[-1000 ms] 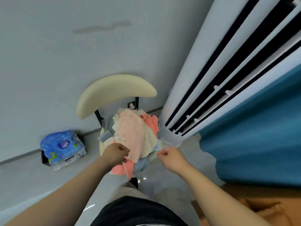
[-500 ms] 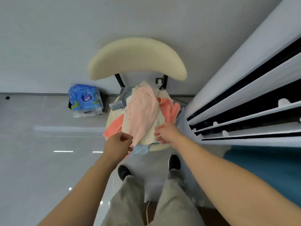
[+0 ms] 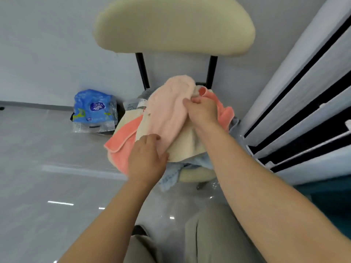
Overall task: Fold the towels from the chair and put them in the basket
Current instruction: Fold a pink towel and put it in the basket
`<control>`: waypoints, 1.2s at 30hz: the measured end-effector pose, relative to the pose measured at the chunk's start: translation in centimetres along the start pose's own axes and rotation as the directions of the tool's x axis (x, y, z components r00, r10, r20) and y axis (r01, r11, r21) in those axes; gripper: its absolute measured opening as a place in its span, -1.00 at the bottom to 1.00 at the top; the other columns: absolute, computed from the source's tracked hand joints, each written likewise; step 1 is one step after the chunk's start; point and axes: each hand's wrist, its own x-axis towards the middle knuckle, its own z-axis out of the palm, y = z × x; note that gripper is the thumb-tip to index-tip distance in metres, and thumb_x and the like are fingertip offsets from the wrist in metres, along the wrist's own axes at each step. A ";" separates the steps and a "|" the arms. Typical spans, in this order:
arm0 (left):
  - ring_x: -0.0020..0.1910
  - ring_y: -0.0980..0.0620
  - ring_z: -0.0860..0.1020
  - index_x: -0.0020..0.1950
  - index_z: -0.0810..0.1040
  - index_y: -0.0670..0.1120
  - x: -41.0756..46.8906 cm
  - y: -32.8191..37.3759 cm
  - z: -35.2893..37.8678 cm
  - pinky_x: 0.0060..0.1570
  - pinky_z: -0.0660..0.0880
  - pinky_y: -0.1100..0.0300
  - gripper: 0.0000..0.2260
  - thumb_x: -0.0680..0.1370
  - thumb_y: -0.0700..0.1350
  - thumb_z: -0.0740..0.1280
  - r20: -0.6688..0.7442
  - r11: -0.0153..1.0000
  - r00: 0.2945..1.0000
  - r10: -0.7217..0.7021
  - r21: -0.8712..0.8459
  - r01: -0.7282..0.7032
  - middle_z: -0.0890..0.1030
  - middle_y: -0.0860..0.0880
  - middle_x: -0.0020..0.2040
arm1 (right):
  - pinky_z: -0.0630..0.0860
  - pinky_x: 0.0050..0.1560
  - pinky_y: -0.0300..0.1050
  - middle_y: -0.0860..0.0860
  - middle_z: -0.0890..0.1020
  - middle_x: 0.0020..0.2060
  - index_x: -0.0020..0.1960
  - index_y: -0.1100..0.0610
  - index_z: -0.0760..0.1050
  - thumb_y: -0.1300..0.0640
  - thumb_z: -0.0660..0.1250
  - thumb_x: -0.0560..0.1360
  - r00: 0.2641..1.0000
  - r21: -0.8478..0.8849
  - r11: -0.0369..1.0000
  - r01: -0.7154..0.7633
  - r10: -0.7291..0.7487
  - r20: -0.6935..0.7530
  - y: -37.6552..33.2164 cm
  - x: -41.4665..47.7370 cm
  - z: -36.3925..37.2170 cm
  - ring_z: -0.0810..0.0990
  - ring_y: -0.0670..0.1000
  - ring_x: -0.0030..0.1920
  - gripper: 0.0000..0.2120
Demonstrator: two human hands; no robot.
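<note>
Since half a second back the right hand point(image 3: 203, 112) has gone from the near edge of the pile up to the far end of the pink towel point(image 3: 167, 111), and the view has closed in on the chair point(image 3: 174, 25). The left hand point(image 3: 147, 160) is still down at the near end.

Both grips are clamped on that pink towel. The right fingers are bunched round its top end near the backrest posts, and the left is holding the bottom end by the front of the seat. The towel is still lying on top of the heap on the seat, not lifted clear.

Progress-wise I'd say this has barely started. Nothing looks folded. Under the pink one there's a cream towel point(image 3: 186, 147), a coral towel point(image 3: 121, 147) spilling off the left side and a light blue towel point(image 3: 171, 175) drooping at the front, all crumpled.

There's no basket in view, so I can't tell if anything has gone in yet. What's left is pretty much everything: pull this one off, fold it, drop it in, then repeat for the others. A blue tissue pack point(image 3: 93, 111) sits on the floor by the wall, not part of this.
</note>
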 end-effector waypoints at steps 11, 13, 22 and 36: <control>0.27 0.07 0.50 0.45 0.34 -0.02 -12.5 3.3 -12.7 0.16 0.46 0.14 -0.30 0.41 0.13 0.53 -0.325 0.971 0.945 -0.031 -0.233 -0.048 0.49 0.07 0.34 | 0.49 -0.18 -0.10 0.04 0.52 -0.38 -0.26 0.12 0.45 0.24 0.27 0.59 0.824 0.535 0.844 0.035 -0.328 0.463 -14.5 -18.9 -2.8 0.54 0.06 -0.27 -0.76; 0.14 0.08 0.55 0.35 0.39 0.01 -14.9 3.7 -15.8 0.00 0.50 0.15 -0.36 0.36 0.13 0.54 -0.408 0.968 0.912 -0.032 -0.241 -0.073 0.53 0.10 0.22 | 0.50 -0.21 -0.10 0.04 0.49 -0.39 -0.25 0.11 0.41 0.22 0.27 0.61 0.771 0.581 0.811 0.071 -0.415 0.484 -16.0 -22.6 -3.6 0.54 0.05 -0.31 -0.75; -0.04 0.02 0.59 0.13 0.52 0.03 -24.6 1.5 -21.3 -0.20 0.41 0.37 -0.64 0.45 -0.34 0.24 -0.634 0.947 0.769 -0.081 -0.290 -0.139 0.63 0.13 -0.08 | 0.56 -0.17 -0.03 0.13 0.48 -0.13 0.09 0.15 0.42 0.06 0.28 0.61 0.714 0.600 0.800 0.009 -0.426 0.556 -15.7 -31.0 -3.3 0.53 0.11 -0.12 -0.84; -0.01 -0.07 0.63 0.06 0.52 -0.07 -21.2 -9.7 -18.2 -0.12 0.66 -0.05 -0.91 0.62 -0.11 0.24 -0.197 0.560 0.824 -0.532 -0.812 0.167 0.61 -0.09 0.06 | 0.62 -0.07 -0.05 0.13 0.66 -0.11 0.06 0.16 0.56 0.09 0.36 0.60 0.768 0.452 0.888 -0.087 -0.230 0.598 -6.1 -28.5 10.2 0.66 0.09 -0.10 -0.86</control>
